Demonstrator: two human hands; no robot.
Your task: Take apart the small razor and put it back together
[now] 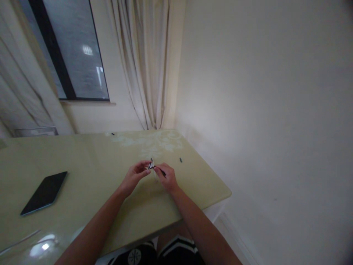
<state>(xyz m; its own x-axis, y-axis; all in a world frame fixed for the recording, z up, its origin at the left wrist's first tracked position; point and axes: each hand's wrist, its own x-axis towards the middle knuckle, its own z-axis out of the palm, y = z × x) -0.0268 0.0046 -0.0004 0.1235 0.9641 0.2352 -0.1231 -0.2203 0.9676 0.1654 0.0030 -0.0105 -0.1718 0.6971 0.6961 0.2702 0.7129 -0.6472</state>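
A slim dark object [163,172] is pinched in the right hand [166,176], aimed leftward at a small black-and-white piece [150,165] — held by the half-curled left hand [138,172] (its long axis cannot be told) — above the table [198,187], towards its right edge. Beyond, a curtain [149,66] is seen.

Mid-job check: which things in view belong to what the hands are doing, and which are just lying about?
In use:
small black-and-white item, at the left hand's fingertips
slim dark object, in the right hand

Apparently lying about:
dark tablet-like slab, left
thin cord-like strip, bottom left
far dark bit
near dark piece, right of the hands; might belong
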